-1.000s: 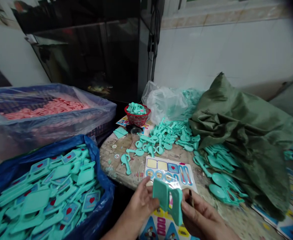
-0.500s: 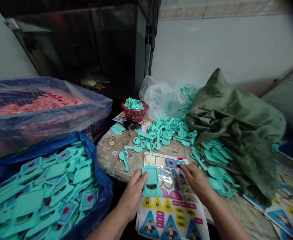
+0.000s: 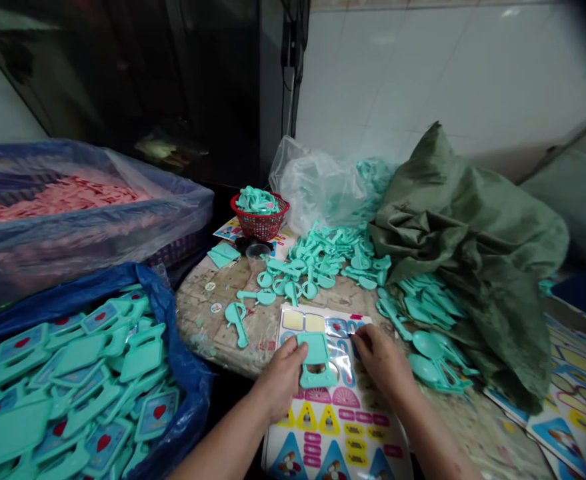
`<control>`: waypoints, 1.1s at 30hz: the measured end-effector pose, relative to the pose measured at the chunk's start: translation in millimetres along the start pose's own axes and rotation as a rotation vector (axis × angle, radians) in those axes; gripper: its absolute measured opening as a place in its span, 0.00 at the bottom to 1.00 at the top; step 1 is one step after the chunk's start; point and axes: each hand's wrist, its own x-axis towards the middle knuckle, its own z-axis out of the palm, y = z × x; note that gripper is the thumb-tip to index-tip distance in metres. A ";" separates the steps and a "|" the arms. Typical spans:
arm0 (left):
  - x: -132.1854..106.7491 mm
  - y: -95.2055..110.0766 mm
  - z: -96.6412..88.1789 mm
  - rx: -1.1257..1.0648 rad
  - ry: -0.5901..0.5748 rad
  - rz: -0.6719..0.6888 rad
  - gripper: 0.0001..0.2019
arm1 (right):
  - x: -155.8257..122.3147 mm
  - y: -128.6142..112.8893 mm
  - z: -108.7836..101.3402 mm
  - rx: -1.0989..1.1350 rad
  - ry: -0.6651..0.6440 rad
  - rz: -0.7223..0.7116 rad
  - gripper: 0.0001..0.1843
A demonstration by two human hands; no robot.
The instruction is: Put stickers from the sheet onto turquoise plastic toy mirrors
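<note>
My left hand [image 3: 285, 377] pinches a small turquoise plastic toy piece [image 3: 314, 353], flat with a blank framed panel and a slot, above a sticker sheet [image 3: 340, 433]. At the sheet's upper right, my right hand [image 3: 380, 350] has its fingers closed at the edge of a blue heart sticker [image 3: 337, 327]. That sticker looks partly lifted and shiny, though the fingertips hide its corner. Pale yellow panels, pink fans, triangles and pink labels are printed around it. Left of me, a blue bag [image 3: 165, 313] holds many similar turquoise pieces, several bearing heart stickers.
Loose turquoise toy parts [image 3: 323, 257] cover the middle of the worn table [image 3: 197, 327]. Behind them stands a red basket [image 3: 260, 223] of parts. A green sack [image 3: 467, 220] slumps at right, beside more sticker sheets [image 3: 567, 400]. Pink pieces [image 3: 67, 200] fill a plastic-lined crate at left.
My right fingers have moved slightly left and down at the heart sticker, which now looks raised. My left hand has shifted a little right with the turquoise toy piece. The view has tilted down.
</note>
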 end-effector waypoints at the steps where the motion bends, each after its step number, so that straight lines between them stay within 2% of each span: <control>1: 0.0 0.3 -0.4 0.001 0.003 -0.006 0.10 | 0.4 0.8 0.4 0.010 -0.006 0.002 0.11; 8: 1.6 1.2 -1.1 0.031 -0.006 -0.019 0.09 | 9.8 2.6 -0.2 0.058 -0.024 0.107 0.15; 11: 3.8 -2.0 -3.0 0.065 -0.015 0.002 0.10 | 8.6 -6.5 -7.1 0.065 -0.025 0.134 0.14; 13: 4.7 -4.6 -5.2 0.101 -0.026 0.026 0.13 | 3.5 -19.7 -12.9 0.019 0.005 0.109 0.12; 16: 4.3 -7.2 -8.0 0.166 -0.037 0.095 0.14 | -5.5 -41.1 -19.2 -0.022 0.046 -0.032 0.08; 18: 4.0 -8.2 -9.0 0.195 -0.042 0.129 0.13 | -9.0 -47.5 -22.2 0.135 0.015 -0.068 0.09; 22: 6.6 -10.7 -11.7 0.194 -0.045 0.123 0.15 | -12.7 -38.7 -35.9 0.700 -0.042 0.115 0.17; 24: 7.8 -11.6 -13.1 0.182 -0.034 0.129 0.15 | -18.6 -33.9 -46.6 0.849 -0.059 0.163 0.18; 28: 0.0 -7.8 -9.5 0.141 -0.042 0.128 0.14 | -40.8 -38.5 -59.6 0.944 -0.113 0.215 0.19; 31: -17.9 0.9 -0.4 0.102 -0.072 0.090 0.16 | -58.6 -46.9 -57.1 0.943 -0.181 0.185 0.20; 33: -32.2 7.1 5.8 0.052 -0.131 0.078 0.16 | -68.4 -52.0 -53.1 0.913 -0.214 0.141 0.20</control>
